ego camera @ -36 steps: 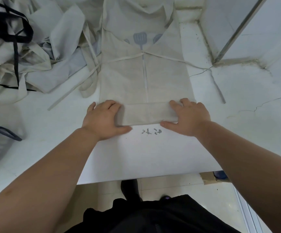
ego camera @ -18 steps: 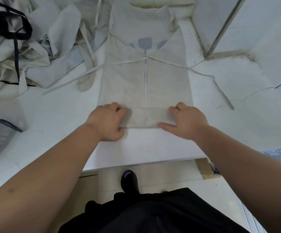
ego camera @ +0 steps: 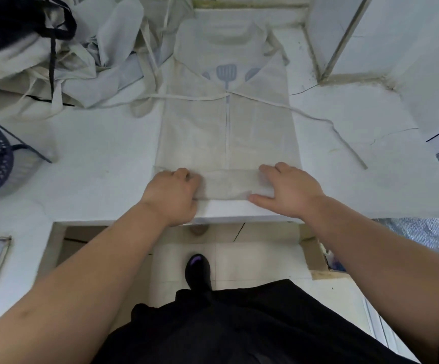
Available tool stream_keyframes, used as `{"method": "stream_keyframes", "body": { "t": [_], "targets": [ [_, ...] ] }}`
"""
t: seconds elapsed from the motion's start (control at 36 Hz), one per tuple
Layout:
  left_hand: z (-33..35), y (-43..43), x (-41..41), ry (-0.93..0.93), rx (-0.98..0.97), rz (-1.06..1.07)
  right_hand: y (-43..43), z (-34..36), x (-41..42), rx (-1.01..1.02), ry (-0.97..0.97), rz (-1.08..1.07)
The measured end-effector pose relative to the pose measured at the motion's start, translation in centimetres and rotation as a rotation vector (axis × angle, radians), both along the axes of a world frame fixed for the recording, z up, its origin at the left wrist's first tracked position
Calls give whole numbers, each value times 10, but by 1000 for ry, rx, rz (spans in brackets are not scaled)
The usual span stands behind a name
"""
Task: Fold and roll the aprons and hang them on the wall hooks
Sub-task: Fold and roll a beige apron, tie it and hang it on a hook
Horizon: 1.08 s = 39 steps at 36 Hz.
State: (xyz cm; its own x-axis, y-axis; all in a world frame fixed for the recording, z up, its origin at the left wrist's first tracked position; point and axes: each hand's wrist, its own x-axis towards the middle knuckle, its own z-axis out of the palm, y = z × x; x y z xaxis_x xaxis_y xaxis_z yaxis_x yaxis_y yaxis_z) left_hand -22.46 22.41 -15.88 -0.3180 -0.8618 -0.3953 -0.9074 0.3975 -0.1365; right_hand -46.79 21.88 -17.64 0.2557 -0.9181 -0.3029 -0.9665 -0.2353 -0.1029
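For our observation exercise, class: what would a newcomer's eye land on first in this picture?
A beige apron with a blue spatula print lies flat on the white counter, and the left hand and right hand hold its rolled near end. A heap of crumpled aprons sits at the far left.
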Motion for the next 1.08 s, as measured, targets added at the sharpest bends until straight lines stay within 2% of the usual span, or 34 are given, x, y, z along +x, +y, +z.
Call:
{"method": "stream_keyframes", "body": {
  "t": [0.14, 0.33, 0.42, 0.58, 0.64, 0.69, 0.81, 0.86, 0.94, 1.08],
  "targets": [
    [-8, 9, 2, 6, 20, 35, 7, -3, 0, -5, -63, 164],
    [-18, 5, 4, 152, 165, 59, 8, -8, 8, -48, 30, 256],
    [-20, 1, 6, 185, 157, 60, 0, -4, 10, -2, 39, 200],
    [-8, -18, 13, 332, 67, 103, -18, 16, 8, 184, -259, -31],
    [1, -29, 15, 353, 136, 141, -23, 20, 9, 251, -223, -45],
    [10, -42, 16, 361, 201, 165, -28, 24, 11, 312, -107, -6],
    [26, -66, 17, 382, 290, 195, -41, 27, 12, 308, 21, 6],
    [28, -77, 24, 429, 340, 258, -50, 32, 11, 284, 38, -21],
    [25, -92, 41, 595, 399, 467, -65, 40, 5, 277, 44, -42],
    [5, -98, 65, 877, 412, 795, -82, 40, -8, 325, -28, -241]
  ]
}}
